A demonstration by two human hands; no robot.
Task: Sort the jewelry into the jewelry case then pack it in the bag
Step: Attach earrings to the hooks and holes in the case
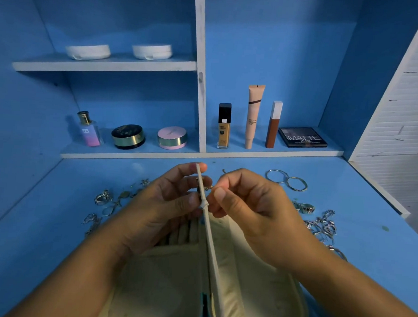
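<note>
- One jewelry case (pixel 168 290) lies open on the blue table (pixel 28 208); its near edge is cut off.
- Two hands are above it: the left hand (pixel 166 204) and right hand (pixel 251 212) each pinch the one cream strap (pixel 212 251), which rises from the middle of the case.
- The shelves behind hold seven cosmetics (pixel 302 137) and two white compacts (pixel 87 51).
- Two hoops (pixel 287 179) lie at the far right.
- Loose jewelry (pixel 321 225) lies on both sides, tangled and uncountable; the hands hide some.

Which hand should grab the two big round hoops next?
Probably the right hand: the hoops lie on its side, while the left hand holds the top of the case's flap upright.
</note>
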